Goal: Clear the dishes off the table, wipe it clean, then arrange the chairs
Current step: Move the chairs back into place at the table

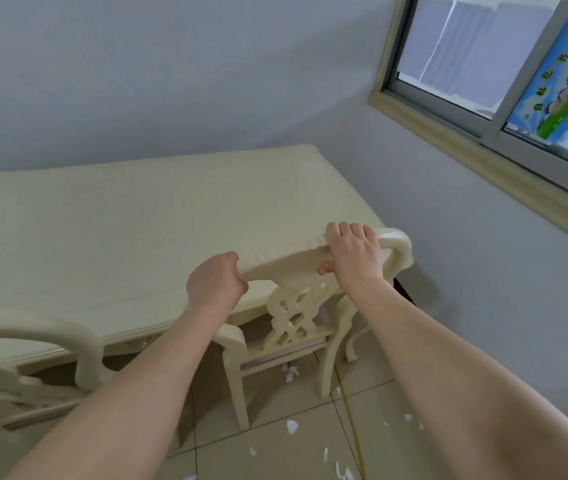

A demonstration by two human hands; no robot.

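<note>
My left hand [215,284] and right hand [353,252] both gripped the chair [296,317] by its top rail, and pushing crookedly risked knocking it against the table [102,220] edge.

- One view only, worn on the person's head, wide-angle, so straight lines bow near the edges.
- It looks forward and down, close over both forearms, at the table [109,216] and chair [296,317].
- It faces the room's corner; the window [504,64] is upper right.
</note>
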